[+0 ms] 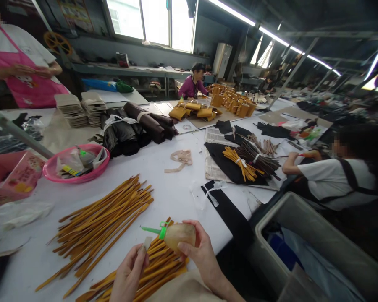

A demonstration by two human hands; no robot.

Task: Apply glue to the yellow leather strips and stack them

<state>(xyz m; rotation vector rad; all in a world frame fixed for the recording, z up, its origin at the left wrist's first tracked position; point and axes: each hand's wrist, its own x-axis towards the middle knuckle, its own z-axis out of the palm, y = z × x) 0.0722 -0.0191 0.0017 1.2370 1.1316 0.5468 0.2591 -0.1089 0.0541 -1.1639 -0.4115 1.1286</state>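
My right hand point(199, 256) grips a round tan bottle point(180, 235) with a green nozzle pointing left. My left hand point(129, 272) pinches the end of a thin pale strip point(146, 243) just below that nozzle. Both hands hover over a bundle of long tan leather strips point(151, 268) lying at the table's near edge. A larger fanned pile of the same tan strips point(102, 224) lies to the left on the white table point(170, 188).
A pink basin point(52, 170) with bags sits at left, dark leather rolls point(135, 128) behind it. Tied strip bundles point(250, 161) lie on black sheets at right near a seated person point(337, 176). A grey bin point(318, 243) stands beside the table. Other people work farther back.
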